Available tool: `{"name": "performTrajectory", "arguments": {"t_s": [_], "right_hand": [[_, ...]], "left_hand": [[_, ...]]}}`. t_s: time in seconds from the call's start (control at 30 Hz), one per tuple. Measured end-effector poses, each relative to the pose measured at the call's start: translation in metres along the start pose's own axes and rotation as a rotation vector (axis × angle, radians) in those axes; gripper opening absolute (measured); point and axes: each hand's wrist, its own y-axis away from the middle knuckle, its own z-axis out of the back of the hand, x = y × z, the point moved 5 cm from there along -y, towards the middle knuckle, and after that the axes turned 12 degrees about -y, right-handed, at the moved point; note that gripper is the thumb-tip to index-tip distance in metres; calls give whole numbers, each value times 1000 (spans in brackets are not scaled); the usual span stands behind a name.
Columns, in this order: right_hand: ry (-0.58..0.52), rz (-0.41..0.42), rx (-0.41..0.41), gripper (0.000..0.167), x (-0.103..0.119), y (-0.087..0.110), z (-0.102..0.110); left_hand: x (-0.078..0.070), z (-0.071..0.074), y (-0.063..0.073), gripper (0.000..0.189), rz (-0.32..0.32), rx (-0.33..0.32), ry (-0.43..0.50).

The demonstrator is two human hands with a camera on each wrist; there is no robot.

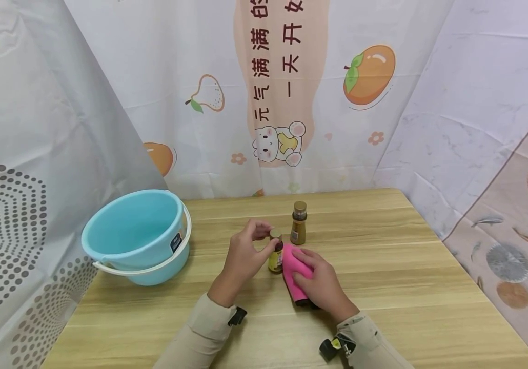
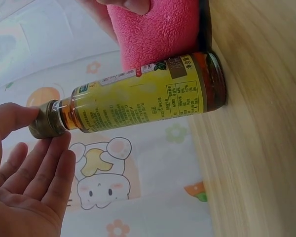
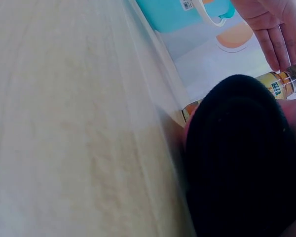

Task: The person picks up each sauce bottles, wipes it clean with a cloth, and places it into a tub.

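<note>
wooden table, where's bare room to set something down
Bare: between the right hand and right table edge, and between the blue bucket and left hand. Crowded: the centre, where hands, pink terry pad and two gold-capped bottles cluster.

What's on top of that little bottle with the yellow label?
A brownish-gold cap sits on the bottle, pinched by the thumb and fingers of the left hand. The thumb hides part of the cap, and the bottle's mouth underneath is covered, so it can't be seen.

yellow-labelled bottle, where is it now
In the head view, the yellow-labelled bottle stands on the table just right of centre, left of the pink pad, with the left hand pinching its cap.
</note>
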Motion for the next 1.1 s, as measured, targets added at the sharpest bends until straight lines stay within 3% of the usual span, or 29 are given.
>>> {"name": "performTrajectory", "arguments": {"t_s": [0.3,0.53,1.1], "right_hand": [[15,7,6,53,2,2,-1],[9,19,6,54,2,1,-1],[-192,211,-34,57,16,3,8]], "left_hand": [[0,1,1,45,-13,-70,-79],[1,0,1,36,62,-36,-72],[1,0,0,36,40,-18,-46]]}}
